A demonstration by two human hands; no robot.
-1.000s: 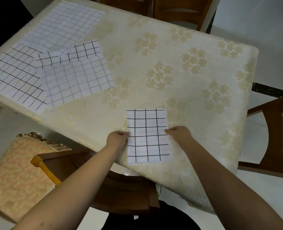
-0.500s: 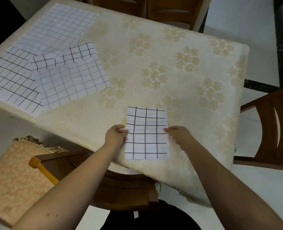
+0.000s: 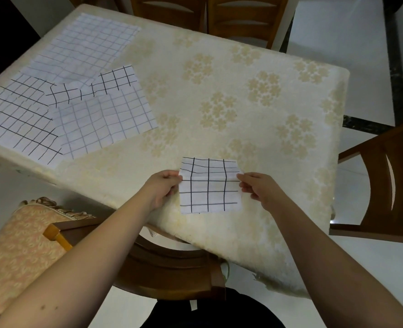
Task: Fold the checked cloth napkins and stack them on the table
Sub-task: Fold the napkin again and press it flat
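A small folded white napkin with black checks [image 3: 209,189] lies near the table's front edge. My left hand [image 3: 162,189] pinches its left side and my right hand [image 3: 258,189] pinches its right side, about halfway up. The napkin's far half is lifted and bends toward me along a crease between the hands. Several unfolded checked napkins [image 3: 101,114] lie overlapping at the table's far left, one with bold black lines [image 3: 18,114], one large pale one [image 3: 84,48] behind.
The table [image 3: 231,95] wears a cream cloth with a flower pattern. Wooden chairs stand at the far side [image 3: 202,13], at the right [image 3: 389,185] and right below my arms [image 3: 172,263]. A cushioned seat [image 3: 23,237] sits at lower left.
The napkin's far half has risen from the table and bends toward me. Both hands have closed on the napkin's side edges. The view has shifted slightly.
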